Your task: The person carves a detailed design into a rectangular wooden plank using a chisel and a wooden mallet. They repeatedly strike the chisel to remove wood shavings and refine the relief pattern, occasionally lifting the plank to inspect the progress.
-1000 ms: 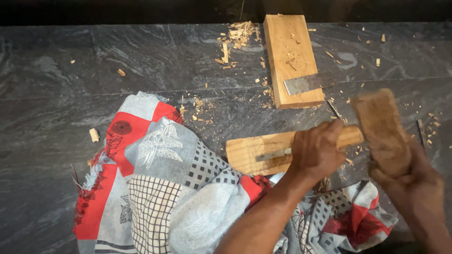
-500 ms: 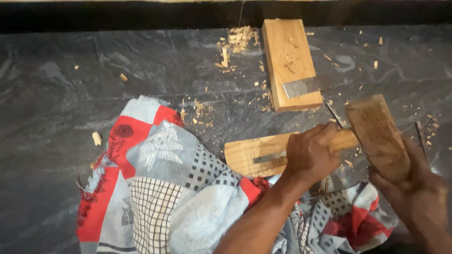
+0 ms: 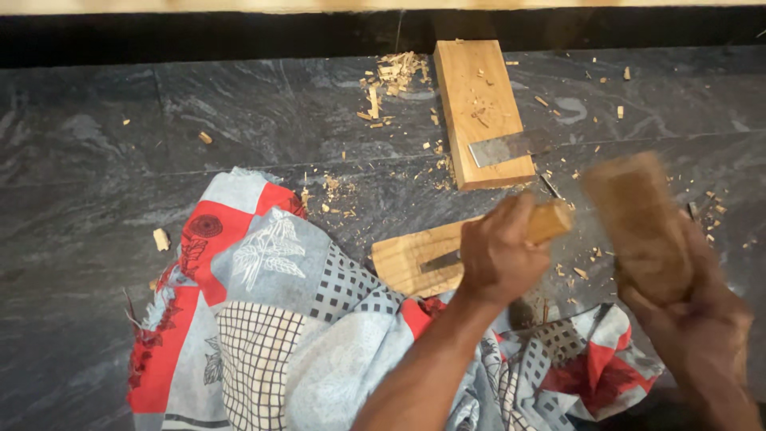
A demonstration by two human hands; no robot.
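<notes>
Head view: left hand [image 3: 501, 257] clenched round wooden-handled steel chisel [image 3: 539, 224], blade set on pale flat wood piece [image 3: 412, 261] for cutting; right hand [image 3: 696, 319] grips blurred brown wooden mallet [image 3: 638, 225], raised beside the handle end; patterned red-and-blue cloth [image 3: 263, 319] beneath.
</notes>
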